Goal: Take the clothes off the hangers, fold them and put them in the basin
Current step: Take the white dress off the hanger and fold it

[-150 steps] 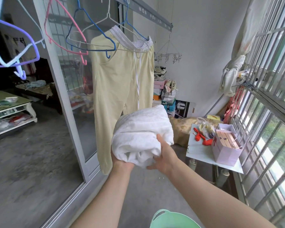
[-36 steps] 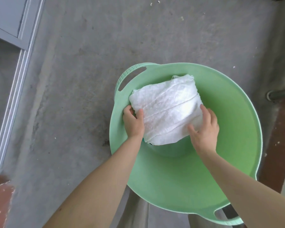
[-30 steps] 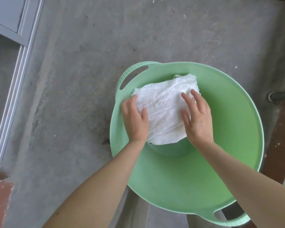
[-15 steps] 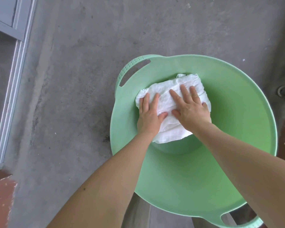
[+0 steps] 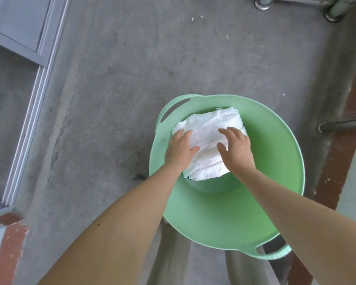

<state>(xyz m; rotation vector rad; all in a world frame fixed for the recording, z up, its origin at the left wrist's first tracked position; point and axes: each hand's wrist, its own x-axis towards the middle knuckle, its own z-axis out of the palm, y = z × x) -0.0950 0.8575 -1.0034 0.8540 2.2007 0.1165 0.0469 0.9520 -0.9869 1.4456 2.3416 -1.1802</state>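
A folded white garment (image 5: 210, 128) lies inside the round green basin (image 5: 271, 165) on the concrete floor, toward the basin's far left side. My left hand (image 5: 180, 150) rests flat on the garment's left part, fingers nearly straight. Over its right part my right hand (image 5: 235, 148) is spread with relaxed fingers, touching or just above the cloth. A dark edge of something else peeks out under the garment's near corner. No hangers are in sight.
The basin has slotted handles at the far left (image 5: 174, 108) and near right (image 5: 273, 253). A grey sliding-door frame (image 5: 29, 112) runs along the left. Metal table legs (image 5: 331, 14) stand at the top right, and a metal bar (image 5: 343, 125) juts in from the right.
I carried the folded white garment down from chest height into the basin. My hands let go of its sides, pressed flat on top, and now the fingers have slid back toward me.
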